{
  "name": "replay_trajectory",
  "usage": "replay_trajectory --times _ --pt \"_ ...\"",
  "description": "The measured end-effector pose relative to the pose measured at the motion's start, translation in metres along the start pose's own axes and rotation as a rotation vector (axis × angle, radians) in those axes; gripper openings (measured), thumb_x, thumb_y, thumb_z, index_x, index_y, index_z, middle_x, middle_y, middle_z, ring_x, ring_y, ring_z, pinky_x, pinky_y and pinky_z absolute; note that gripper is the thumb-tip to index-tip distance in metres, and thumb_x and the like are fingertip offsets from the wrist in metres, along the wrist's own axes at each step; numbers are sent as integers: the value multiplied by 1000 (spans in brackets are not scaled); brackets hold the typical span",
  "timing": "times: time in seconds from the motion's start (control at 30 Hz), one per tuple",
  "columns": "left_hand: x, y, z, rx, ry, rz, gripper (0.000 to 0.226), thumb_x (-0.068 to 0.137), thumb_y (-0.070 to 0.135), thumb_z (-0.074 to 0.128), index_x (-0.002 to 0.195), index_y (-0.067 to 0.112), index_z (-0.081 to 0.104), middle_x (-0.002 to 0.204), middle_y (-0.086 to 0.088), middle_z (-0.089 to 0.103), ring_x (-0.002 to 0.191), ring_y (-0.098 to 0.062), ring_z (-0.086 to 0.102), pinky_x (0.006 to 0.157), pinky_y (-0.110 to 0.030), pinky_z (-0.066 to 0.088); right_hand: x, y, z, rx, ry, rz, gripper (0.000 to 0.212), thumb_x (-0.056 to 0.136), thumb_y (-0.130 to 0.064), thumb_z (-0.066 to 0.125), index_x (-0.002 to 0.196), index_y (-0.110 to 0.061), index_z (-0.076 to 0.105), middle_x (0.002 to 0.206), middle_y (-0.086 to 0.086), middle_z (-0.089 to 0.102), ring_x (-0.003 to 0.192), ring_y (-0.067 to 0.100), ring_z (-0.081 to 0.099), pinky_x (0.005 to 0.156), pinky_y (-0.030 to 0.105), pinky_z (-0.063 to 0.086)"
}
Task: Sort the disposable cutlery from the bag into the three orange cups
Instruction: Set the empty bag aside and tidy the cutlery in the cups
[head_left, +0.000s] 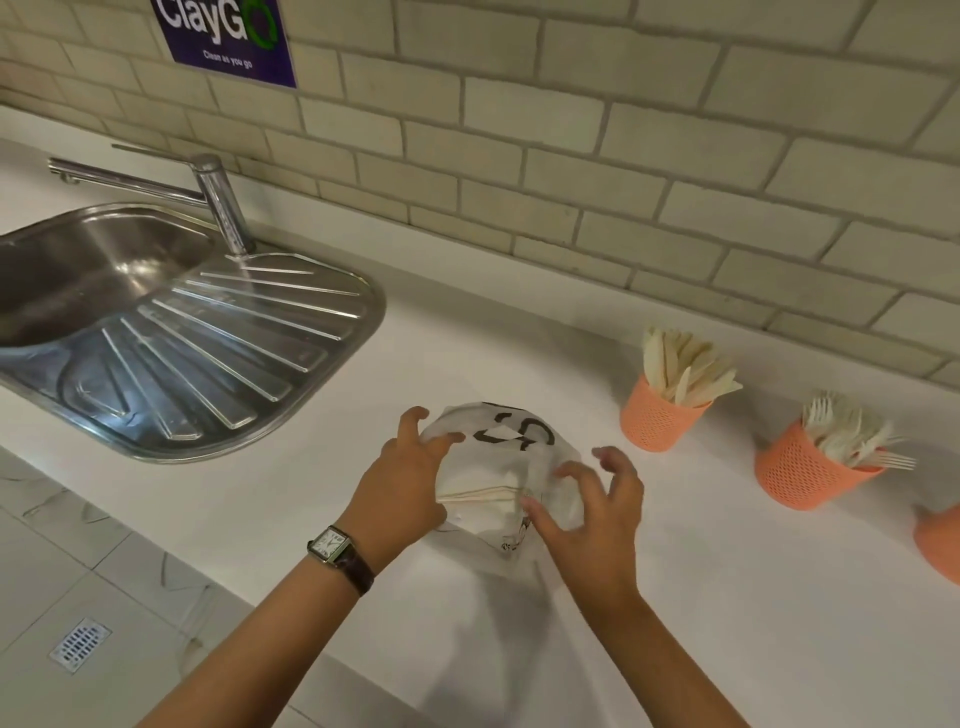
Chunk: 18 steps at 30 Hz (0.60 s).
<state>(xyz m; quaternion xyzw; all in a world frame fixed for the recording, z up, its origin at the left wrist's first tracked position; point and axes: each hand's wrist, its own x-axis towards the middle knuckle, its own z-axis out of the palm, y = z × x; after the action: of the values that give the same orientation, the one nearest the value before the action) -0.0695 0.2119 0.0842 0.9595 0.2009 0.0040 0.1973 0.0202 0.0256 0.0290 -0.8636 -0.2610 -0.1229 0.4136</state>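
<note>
Looking down along a white countertop (675, 597) running beneath a wall of pale brick tiles (571, 130), with a purple sign (228, 36) fixed high at the left. Taking in, at the left and well apart from the work, a steel sink (104, 260) with a ribbed draining board and a faucet (218, 202) rising at its back rim. Grasping the left side of a white bag (498, 462) with the left hand (400, 483), fingers curling onto the crumpled plastic. Arching the right hand (597, 514) over the bag's right side, pinching it between thumb and forefinger, lifting the other fingers clear. Holding the bag low at the countertop between sink and cups, black print facing up. Showing pale layered edges between the two hands, folds or cutlery being impossible to tell. Wearing a wristwatch (332, 545) with a dark strap on the left wrist. Standing to the right, nearer the wall: a first orange cup (657, 421) bristling with knives (685, 369), then, apart from it, a second orange cup (800, 473) crowded with forks (847, 431), and a third orange cup (940, 540) being cut off by the right edge, contents out of sight. Glimpsing floor tiles and a floor drain (80, 644) at the lower left.
</note>
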Motion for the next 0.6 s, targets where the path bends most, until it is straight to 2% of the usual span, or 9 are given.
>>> replay_trajectory --times 0.1,0.2,0.27,0.33,0.4,0.43,0.5,0.57,0.6 --pt "2 7 -6 -16 -34 -5 90 63 30 81 139 36 33 150 -2 7 110 -22 50 81 -25 48 15 -2 2 6 -181 200 55 67 -23 79 102 -27 37 118 2 41 101 24 53 76 35 49" --pt "4 15 -13 19 -54 -22 93 61 41 83 140 36 33 152 -2 5 116 -23 47 89 -29 47 26 0 0 132 -277 365 44 77 0 55 99 -27 28 88 5 52 66 23 54 56 36 44" --pt "5 21 -17 74 -43 -30 86 63 44 80 138 36 38 154 -3 6 124 -26 39 95 -32 43 32 2 -3 241 -263 444 41 77 6 48 101 -22 32 77 4 52 61 21 50 53 34 42" --pt "5 30 -18 186 88 31 71 64 40 81 128 33 51 151 -8 19 128 -29 32 100 -37 36 37 2 -4 316 -236 498 36 79 8 46 103 -17 36 78 -2 50 60 17 49 49 23 40" --pt "8 45 -15 235 331 174 51 55 24 86 103 23 68 131 -11 48 116 -29 42 89 -38 43 41 1 -5 344 -215 511 33 82 8 44 103 -17 38 83 -3 51 63 17 52 46 16 38" --pt "10 55 -12 243 380 257 41 55 14 84 94 18 70 119 -10 56 107 -28 47 81 -35 46 41 1 -6 342 -214 506 33 82 7 44 103 -17 39 86 -4 52 66 16 54 49 18 40" --pt "15 77 0 261 161 262 29 76 2 64 105 9 66 120 -11 53 110 -27 48 83 -33 45 40 0 -7 296 -217 477 34 81 5 46 103 -19 40 87 -9 53 70 13 55 57 25 43" --pt "31 83 28 311 -156 105 30 90 0 43 118 2 55 129 -15 47 119 -29 45 92 -33 41 37 1 -6 238 -223 437 33 80 3 49 104 -20 42 85 -14 52 68 11 54 60 32 44" --pt "40 81 42 329 -240 48 30 92 1 40 121 0 50 130 -17 46 120 -29 45 94 -33 40 35 1 -6 225 -223 423 33 80 1 49 104 -20 43 85 -14 53 66 12 54 58 32 44"
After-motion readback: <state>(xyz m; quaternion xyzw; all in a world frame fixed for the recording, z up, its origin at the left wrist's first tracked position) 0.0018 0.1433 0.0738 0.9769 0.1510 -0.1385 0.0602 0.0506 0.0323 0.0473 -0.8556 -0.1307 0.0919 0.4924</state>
